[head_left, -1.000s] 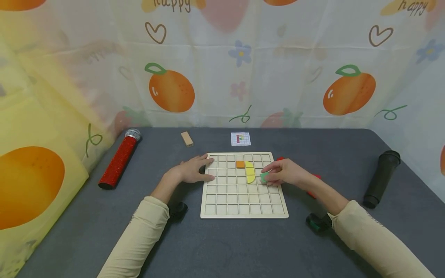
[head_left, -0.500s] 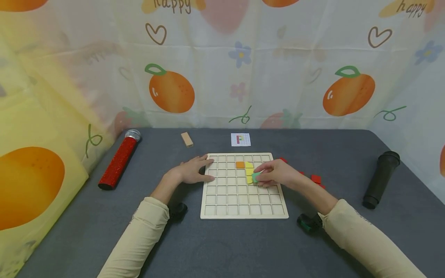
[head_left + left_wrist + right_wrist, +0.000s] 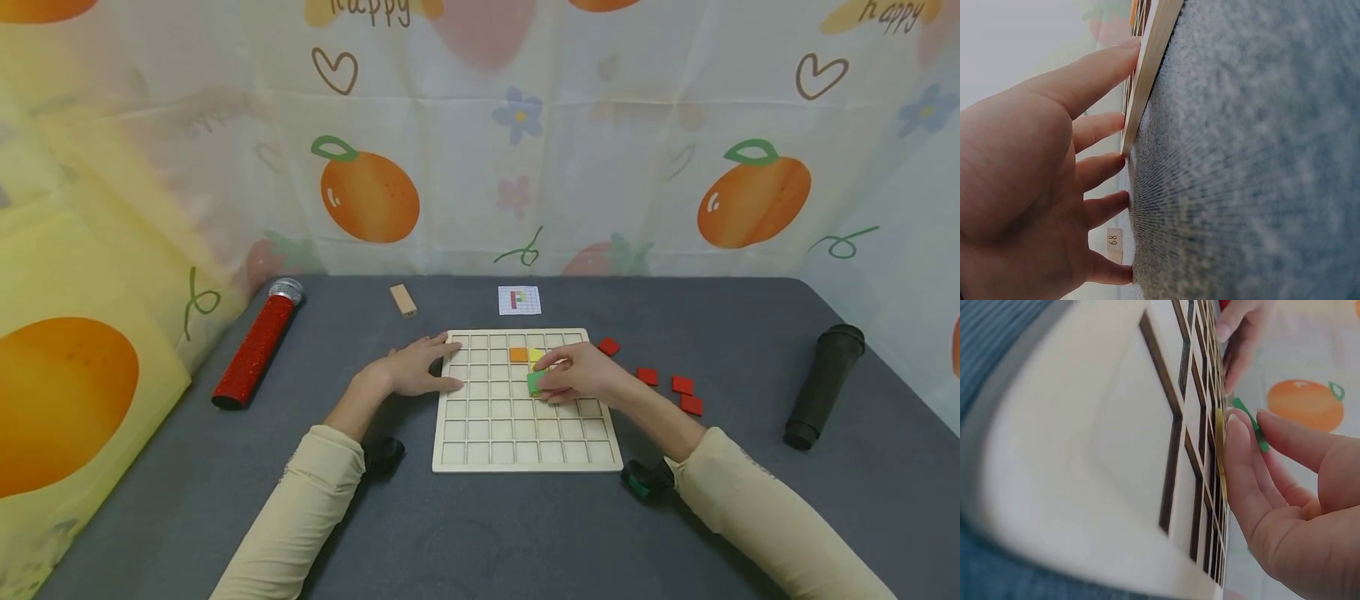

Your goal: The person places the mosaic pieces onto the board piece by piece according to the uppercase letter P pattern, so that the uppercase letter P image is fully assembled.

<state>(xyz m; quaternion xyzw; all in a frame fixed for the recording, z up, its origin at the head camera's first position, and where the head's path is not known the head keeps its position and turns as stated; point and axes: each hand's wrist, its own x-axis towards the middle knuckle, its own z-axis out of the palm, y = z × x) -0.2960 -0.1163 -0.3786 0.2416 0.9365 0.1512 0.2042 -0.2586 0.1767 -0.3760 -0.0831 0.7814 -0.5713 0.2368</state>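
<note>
A: Head view, dial centred on the board?
B: One pale wooden grid board [image 3: 525,429], on the dark grey counter [image 3: 480,542]. Left hand [image 3: 415,367], ten o'clock: fingers spread at the board's edge. Right hand [image 3: 581,372], one o'clock: pinching one small flat green tile [image 3: 535,382] over the grid, towards twelve. One orange square tile [image 3: 518,356], twelve o'clock, in the grid; beside it, yellow pieces [image 3: 536,355], partly covered. Loose red square tiles [image 3: 647,377], two to three o'clock, off the board.
A: Left wrist view?
B: Board rim, twelve o'clock; thumb against it, fingers extended, nothing gripped. Advised: light, steady pressure, lest the board slide.
A: Right wrist view?
B: Green tile, between two and three o'clock: tilted, apart from the board, held by thumb and fingertips. Advised: level it, square its edges to a cell, lower gently without nudging the yellow pieces, then press flat.
</note>
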